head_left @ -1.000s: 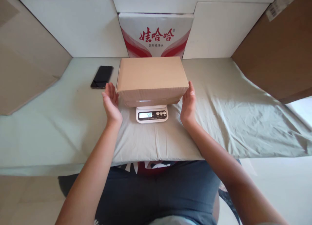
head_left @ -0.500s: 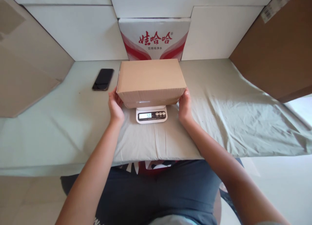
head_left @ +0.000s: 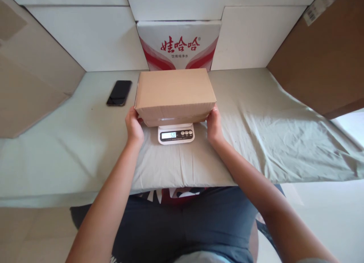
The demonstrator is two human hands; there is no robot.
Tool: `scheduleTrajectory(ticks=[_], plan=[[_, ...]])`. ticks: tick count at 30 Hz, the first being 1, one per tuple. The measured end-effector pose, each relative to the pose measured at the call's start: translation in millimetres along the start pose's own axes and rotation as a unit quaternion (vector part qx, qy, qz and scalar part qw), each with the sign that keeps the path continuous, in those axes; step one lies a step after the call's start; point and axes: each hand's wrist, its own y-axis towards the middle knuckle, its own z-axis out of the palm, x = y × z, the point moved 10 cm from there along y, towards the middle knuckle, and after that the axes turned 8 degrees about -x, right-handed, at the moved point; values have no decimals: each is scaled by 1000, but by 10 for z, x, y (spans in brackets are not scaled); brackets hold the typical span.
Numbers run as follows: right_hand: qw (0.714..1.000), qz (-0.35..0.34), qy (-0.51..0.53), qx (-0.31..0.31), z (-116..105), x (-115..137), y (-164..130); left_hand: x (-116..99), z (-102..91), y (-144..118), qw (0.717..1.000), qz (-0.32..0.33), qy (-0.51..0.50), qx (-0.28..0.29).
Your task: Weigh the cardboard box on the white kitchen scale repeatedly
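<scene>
A black phone [head_left: 119, 92] lies flat on the pale green cloth [head_left: 270, 134] in the upper left of the frame. At top centre a white carton with red Chinese lettering [head_left: 179, 44] stands against white panels [head_left: 85, 39]. Brown cardboard sheets lean at the far left [head_left: 31, 81] and far right [head_left: 321, 62]

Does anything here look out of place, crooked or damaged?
Nothing is damaged or spilled. The cardboard box overhangs the small scale on both sides, with the left hand and right hand at its ends. The green cloth is wrinkled on the right.
</scene>
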Motion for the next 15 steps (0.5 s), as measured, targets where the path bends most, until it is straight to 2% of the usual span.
scheduleTrajectory(ticks=[2, 6, 12, 15], plan=[[1000, -6, -3, 3, 10, 16, -2, -15, -59, -2, 999, 0, 2, -34], [1000, -10, 8, 5, 20, 19, -4, -64, -66, -27, 999, 1, 10, -44], [1000, -19, 11, 7, 19, 49, -28, -377, -57, -185, 997, 61, -6, -47], [999, -49, -7, 12, 48, 158, -63, -496, -35, -281, 995, 88, -12, -44]])
